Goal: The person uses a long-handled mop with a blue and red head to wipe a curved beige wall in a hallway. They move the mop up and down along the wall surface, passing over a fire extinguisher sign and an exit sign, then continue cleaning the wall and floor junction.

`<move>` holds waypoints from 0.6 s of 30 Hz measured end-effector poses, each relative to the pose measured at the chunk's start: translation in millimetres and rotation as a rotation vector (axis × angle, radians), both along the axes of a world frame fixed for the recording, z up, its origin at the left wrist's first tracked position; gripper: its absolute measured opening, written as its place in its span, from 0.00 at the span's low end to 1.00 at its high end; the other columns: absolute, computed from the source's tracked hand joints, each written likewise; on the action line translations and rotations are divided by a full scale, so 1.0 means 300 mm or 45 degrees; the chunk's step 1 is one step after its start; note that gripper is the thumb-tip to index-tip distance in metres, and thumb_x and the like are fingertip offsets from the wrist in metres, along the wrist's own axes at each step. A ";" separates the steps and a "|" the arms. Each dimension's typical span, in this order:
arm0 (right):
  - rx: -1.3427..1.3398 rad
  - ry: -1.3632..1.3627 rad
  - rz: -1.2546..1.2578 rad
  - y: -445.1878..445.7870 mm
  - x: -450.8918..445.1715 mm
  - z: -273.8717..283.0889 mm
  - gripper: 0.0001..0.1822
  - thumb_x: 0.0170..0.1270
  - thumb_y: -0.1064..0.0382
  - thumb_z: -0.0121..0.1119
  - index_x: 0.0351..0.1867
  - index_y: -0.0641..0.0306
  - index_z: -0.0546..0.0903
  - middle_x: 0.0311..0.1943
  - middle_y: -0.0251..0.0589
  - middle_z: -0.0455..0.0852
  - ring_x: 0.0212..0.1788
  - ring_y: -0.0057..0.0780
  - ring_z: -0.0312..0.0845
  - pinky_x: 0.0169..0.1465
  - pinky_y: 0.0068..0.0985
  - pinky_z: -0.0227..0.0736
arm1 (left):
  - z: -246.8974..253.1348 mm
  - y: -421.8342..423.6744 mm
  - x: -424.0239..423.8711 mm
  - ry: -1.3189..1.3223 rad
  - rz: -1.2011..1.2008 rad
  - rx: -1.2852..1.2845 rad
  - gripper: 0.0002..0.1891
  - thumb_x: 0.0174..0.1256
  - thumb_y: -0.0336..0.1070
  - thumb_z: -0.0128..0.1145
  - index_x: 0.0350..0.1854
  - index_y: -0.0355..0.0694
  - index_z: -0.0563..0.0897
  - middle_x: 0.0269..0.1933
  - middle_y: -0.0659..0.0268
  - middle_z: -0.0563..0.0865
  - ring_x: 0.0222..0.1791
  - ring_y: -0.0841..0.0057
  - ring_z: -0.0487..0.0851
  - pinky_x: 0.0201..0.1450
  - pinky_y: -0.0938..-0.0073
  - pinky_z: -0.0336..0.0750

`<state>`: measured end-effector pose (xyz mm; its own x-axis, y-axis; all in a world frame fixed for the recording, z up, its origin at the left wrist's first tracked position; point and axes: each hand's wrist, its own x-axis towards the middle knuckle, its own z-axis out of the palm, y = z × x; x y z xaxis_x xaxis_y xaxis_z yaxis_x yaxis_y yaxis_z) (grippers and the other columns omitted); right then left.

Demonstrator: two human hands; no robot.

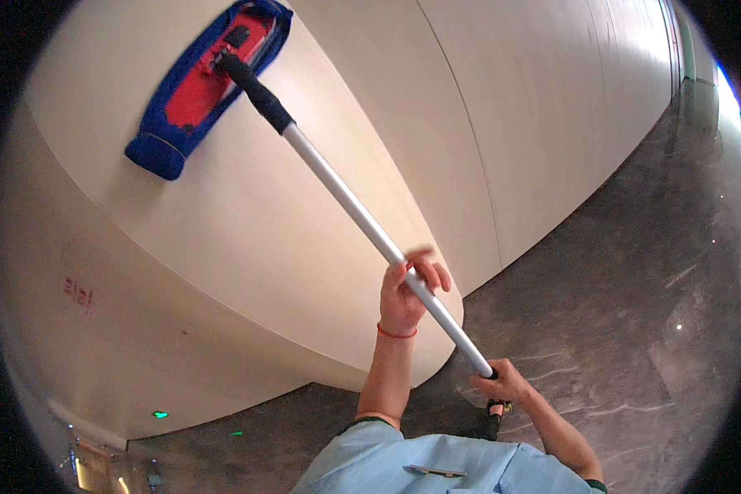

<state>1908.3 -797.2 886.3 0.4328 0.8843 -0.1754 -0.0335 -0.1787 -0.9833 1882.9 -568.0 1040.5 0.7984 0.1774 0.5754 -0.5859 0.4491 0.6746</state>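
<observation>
My left hand (402, 304), with a red cord at the wrist, supports the middle of a silver metal mop pole (346, 199). Its fingers curl loosely around the pole, the fingertips a little blurred. Lower down, my right hand (504, 381) grips the dark end of the same pole. At the far upper end, a black swivel joint (258, 97) carries a flat mop head with a red plate (199, 99) and a blue textile mop pad (155, 151). The pad lies tilted against or close to a cream wall panel (234, 228); exact contact is hidden.
Curved cream walls (531, 123) with thin seams rise on both sides of a corner. Dark grey polished floor (605, 321) runs along their base. Red markings (80, 295) and a green lit sign (160, 414) are on the left wall. My shoe (499, 406) shows below my right hand.
</observation>
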 end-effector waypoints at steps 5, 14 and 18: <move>-0.357 -0.187 -0.018 -0.078 0.074 -0.109 0.15 0.58 0.55 0.65 0.23 0.66 0.79 0.16 0.29 0.75 0.20 0.16 0.70 0.22 0.23 0.65 | 0.003 0.005 0.031 0.042 0.181 0.046 0.22 0.69 0.42 0.51 0.62 0.39 0.73 0.24 0.63 0.79 0.27 0.67 0.79 0.30 0.68 0.73; -0.836 -0.329 -0.051 -0.412 0.199 -0.326 0.18 0.46 0.55 0.68 0.31 0.71 0.84 0.23 0.56 0.83 0.27 0.33 0.83 0.31 0.35 0.73 | -0.311 -0.057 0.178 0.554 -0.439 -0.335 0.06 0.65 0.36 0.56 0.33 0.40 0.77 0.14 0.74 0.65 0.17 0.79 0.68 0.29 0.69 0.71; -1.129 -0.290 0.012 -0.634 0.214 -0.386 0.15 0.44 0.58 0.64 0.30 0.69 0.85 0.25 0.58 0.83 0.29 0.45 0.84 0.34 0.37 0.75 | -0.562 -0.172 0.196 0.715 -0.508 -0.562 0.05 0.63 0.34 0.57 0.30 0.42 0.77 0.15 0.74 0.65 0.20 0.78 0.69 0.40 0.66 0.72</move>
<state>1972.5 -987.3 770.6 0.5333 0.4701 -0.7033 0.1496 -0.8707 -0.4685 1941.6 -619.6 871.9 0.9978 -0.0642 0.0142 0.0468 0.8451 0.5325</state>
